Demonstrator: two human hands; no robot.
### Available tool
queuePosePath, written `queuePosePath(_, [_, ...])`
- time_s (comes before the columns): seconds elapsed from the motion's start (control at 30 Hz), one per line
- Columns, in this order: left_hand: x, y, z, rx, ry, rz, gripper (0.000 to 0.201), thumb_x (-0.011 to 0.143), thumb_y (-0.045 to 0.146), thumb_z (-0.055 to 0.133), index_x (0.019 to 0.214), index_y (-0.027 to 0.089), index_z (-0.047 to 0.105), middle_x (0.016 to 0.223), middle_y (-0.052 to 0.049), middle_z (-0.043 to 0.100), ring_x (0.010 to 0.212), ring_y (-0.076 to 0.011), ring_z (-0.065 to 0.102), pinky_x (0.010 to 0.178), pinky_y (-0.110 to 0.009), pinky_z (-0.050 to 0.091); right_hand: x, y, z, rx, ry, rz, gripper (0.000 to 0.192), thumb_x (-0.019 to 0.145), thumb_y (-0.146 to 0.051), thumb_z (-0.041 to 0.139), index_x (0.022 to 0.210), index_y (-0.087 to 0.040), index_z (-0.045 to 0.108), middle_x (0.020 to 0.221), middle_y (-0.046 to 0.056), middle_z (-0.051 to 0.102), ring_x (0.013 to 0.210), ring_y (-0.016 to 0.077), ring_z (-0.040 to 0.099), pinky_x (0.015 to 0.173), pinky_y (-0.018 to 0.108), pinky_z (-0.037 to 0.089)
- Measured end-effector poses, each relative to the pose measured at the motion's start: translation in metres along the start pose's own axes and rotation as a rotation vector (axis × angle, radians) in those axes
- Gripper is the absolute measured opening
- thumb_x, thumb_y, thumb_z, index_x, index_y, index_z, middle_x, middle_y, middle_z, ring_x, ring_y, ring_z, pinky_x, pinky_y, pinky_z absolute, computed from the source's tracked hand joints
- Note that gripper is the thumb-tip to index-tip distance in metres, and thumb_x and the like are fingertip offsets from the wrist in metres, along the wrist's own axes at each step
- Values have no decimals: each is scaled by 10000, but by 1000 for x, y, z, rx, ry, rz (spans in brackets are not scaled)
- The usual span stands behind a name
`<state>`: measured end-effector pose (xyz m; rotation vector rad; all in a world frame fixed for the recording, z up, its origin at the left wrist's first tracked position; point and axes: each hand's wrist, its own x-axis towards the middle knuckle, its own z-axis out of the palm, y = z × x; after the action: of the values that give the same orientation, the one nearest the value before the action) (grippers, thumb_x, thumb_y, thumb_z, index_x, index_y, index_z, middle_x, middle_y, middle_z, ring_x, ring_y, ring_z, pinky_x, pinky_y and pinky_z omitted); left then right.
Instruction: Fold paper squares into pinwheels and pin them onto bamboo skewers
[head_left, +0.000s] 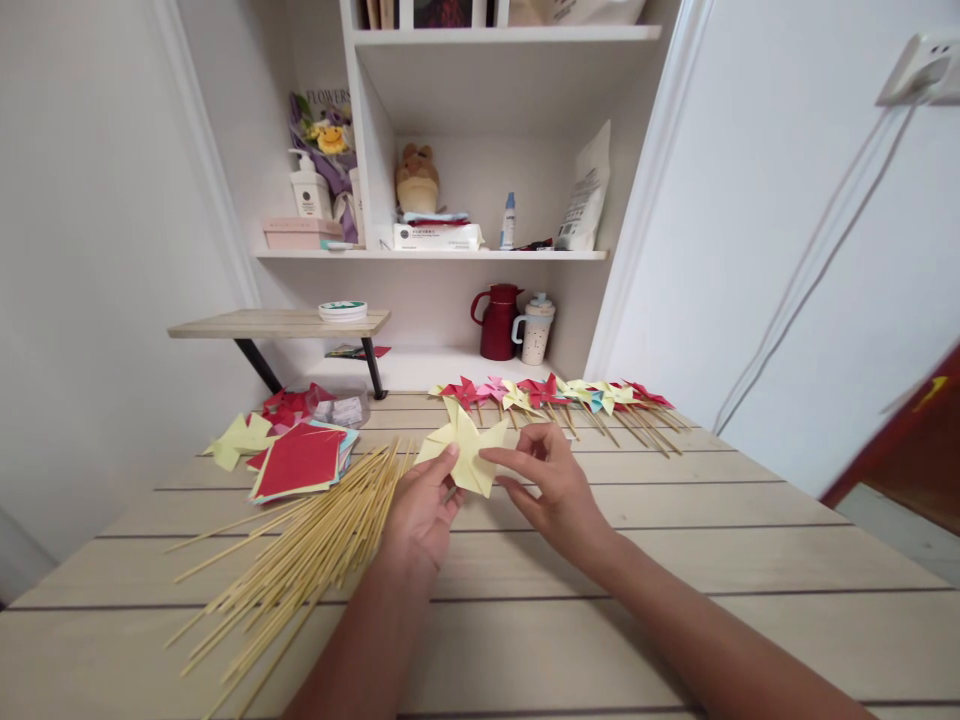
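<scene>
Lowest in the frame, both forearms reach up from the bottom edge over the pale wooden plank desk (675,520). Left of them, in the lower left, a loose sheaf of thin bamboo skewers (300,560) lies fanned out, its long axis running from lower left to upper right. At the centre, the left hand (420,515) has its fingers narrowed to a pinch on the lower left edge of a pale yellow folded paper pinwheel (469,450), thumb on top. The right hand (551,485) holds the pinwheel's right side, thumb and forefinger closed on it, the other fingers loosely curled beneath. The pinwheel is held just above the desk, its face tilted towards the camera, its blades pointing outwards with one tip straight up. Further left sits a stack of red and coloured paper squares (300,460). Beyond the hands, a row of finished red, pink and yellow pinwheels on sticks (562,395) lies across the desk's far edge.
</scene>
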<state>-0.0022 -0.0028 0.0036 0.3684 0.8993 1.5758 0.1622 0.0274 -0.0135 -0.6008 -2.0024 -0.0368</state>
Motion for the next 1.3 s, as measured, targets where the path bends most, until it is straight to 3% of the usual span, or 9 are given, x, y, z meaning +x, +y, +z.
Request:
queuePosePath(0.1, [0,0,-1,-13,-1,-11,57,822,108,726,871,121,750,884,-81,761,697,-118,679,593,-208,535,0,1,1,-23,8,-6,439,859,-3,550,1170,-277,696,928,45,442,842,184,483,688,317,476])
queuePosePath(0.33, [-3,-3,2,46,-19,29,99,751,163,795,827,109,762,846,-88,760,693,-117,659,609,-203,515,1,-4,-1,10,65,-34,210,890,-90,624,932,-257,746,896,38,456,809,176,495,656,314,457])
queuePosePath(0.6, [-1,-12,1,246,-39,203,372,568,364,898,814,112,780,709,-60,723,668,-148,625,708,-283,516,4,-5,-2,145,90,130,86,877,-177,694,836,-229,749,845,26,481,790,171,536,669,311,460])
queuePosePath(0.9, [-7,-14,4,337,-18,275,366,585,385,879,802,104,789,727,-94,755,667,-173,660,667,-277,506,6,-7,-4,206,104,356,102,841,-230,734,741,-210,729,809,13,497,768,175,547,728,339,456])
queuePosePath(1.1, [-7,-16,3,371,-23,297,386,603,388,868,860,109,796,858,-133,782,836,-254,717,763,-332,533,7,-9,-4,219,97,425,137,836,-268,727,711,-214,712,819,20,512,793,189,552,734,352,451])
queuePosePath(1.3, [-9,-16,5,384,-36,327,380,617,370,863,878,101,796,851,-135,782,886,-274,720,820,-354,531,8,-10,-5,226,105,452,131,814,-248,738,693,-213,702,805,16,508,781,185,545,717,340,453])
